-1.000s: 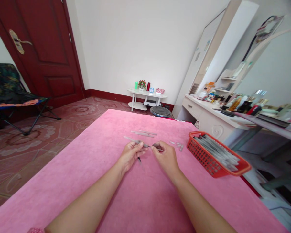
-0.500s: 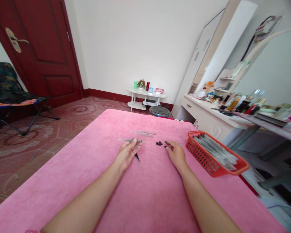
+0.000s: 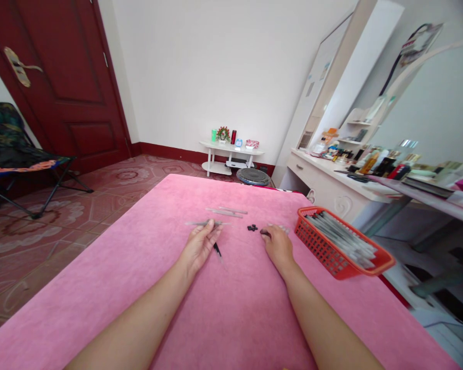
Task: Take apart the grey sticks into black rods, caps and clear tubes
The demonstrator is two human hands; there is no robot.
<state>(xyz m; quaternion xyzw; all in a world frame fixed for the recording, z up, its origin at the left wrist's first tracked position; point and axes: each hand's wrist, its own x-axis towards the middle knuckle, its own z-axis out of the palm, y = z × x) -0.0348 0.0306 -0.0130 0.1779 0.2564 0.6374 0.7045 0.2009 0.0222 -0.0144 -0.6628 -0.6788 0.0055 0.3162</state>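
Note:
My left hand (image 3: 202, 242) is closed on a thin, greyish translucent pen barrel (image 3: 195, 223), which lies across its fingertips and points left and right. Below those fingers a slim black-and-clear piece (image 3: 216, 250), like a pen refill, slants down toward the cloth. My right hand (image 3: 278, 246) rests on the cloth with its fingertips pinched together; something dark shows at the tips, too small to name. Just left of it lies a small cluster of black caps (image 3: 252, 227). Small clear pieces (image 3: 284, 229) lie beyond its knuckles. Several similar translucent barrels (image 3: 229, 211) lie farther back.
A red plastic basket (image 3: 324, 254) filled with grey-clear pens (image 3: 343, 236) stands at the right of the pink cloth-covered table (image 3: 131, 288). A dressing table (image 3: 332, 187) with bottles is beyond it. A folding chair (image 3: 31, 159) stands at the left.
My right fingertips have drawn closer together and turned down beside the black caps. My left hand keeps the barrel in nearly the same place. The view has shifted slightly.

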